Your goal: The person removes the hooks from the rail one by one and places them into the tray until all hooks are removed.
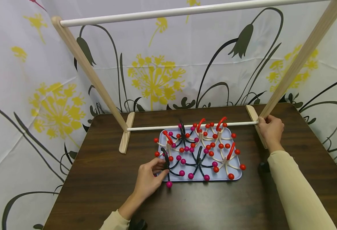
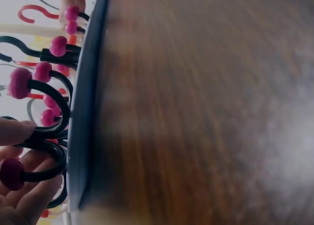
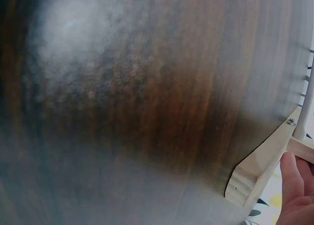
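Observation:
My left hand pinches a black multi-armed hook hanger with magenta ball tips, at the front left of a pale blue tray. One of its balls overhangs the tray's front edge. In the left wrist view, thumb and fingers are around the hanger's curved black arms. More such hangers crowd the tray: black ones with magenta balls, and cream ones with red balls and red hooks. My right hand grips the base of the wooden rack's right post.
The rack stands on two wooden feet, left foot and right foot. A low white rod joins its posts behind the tray, and a high white rod spans the top. Behind the brown table hangs a flowered curtain.

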Tool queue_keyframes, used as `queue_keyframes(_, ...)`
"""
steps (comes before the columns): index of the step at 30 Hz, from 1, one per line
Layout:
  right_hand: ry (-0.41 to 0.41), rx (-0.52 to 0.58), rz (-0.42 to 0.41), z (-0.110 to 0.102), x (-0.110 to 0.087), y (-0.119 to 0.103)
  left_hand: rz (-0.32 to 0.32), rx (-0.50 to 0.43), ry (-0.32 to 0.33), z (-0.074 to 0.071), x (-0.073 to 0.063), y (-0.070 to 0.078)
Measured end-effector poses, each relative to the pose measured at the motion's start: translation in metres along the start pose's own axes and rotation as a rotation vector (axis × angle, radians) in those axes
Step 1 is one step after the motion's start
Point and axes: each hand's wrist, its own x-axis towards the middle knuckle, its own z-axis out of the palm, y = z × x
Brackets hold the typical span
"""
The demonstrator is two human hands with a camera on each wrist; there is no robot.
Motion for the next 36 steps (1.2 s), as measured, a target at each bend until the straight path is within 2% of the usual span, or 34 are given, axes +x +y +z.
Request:
queue_keyframes(5, 0.007, -0.007, -0.007, 0.001, -0.001, 0.001, -0.018, 0.007, 0.001, 0.004, 0.000, -0.004)
queue_keyframes(11, 0.002, -0.011, -0.017, 0.004, -0.002, 0.000, -0.026, 0.038, 0.022, 0.001, -0.006, 0.001)
queue_keyframes(14, -0.001, -0.015, -0.016, 0.004, -0.003, 0.001, 0.015, 0.071, 0.066, -0.003, -0.014, 0.007)
queue_keyframes(18, -0.009, -0.021, -0.019, 0.003, -0.002, 0.003, 0.091, 0.184, 0.155, -0.010, -0.029, 0.015)
queue_keyframes(21, -0.012, -0.022, -0.016, 0.001, -0.001, 0.004, 0.098, 0.261, 0.209, -0.015, -0.040, 0.021)
queue_keyframes(25, -0.016, -0.033, -0.011, -0.004, -0.001, 0.006, 0.064, 0.309, 0.279, -0.021, -0.057, 0.030)
queue_keyframes(28, -0.012, -0.046, -0.016, -0.007, 0.000, 0.007, 0.075, 0.358, 0.324, -0.027, -0.067, 0.036)
queue_keyframes(32, -0.025, -0.071, -0.038, -0.011, 0.005, 0.011, 0.112, 0.389, 0.361, -0.034, -0.073, 0.039)
queue_keyframes(36, -0.095, -0.095, -0.092, -0.012, 0.007, 0.016, 0.118, 0.404, 0.377, -0.039, -0.076, 0.034)
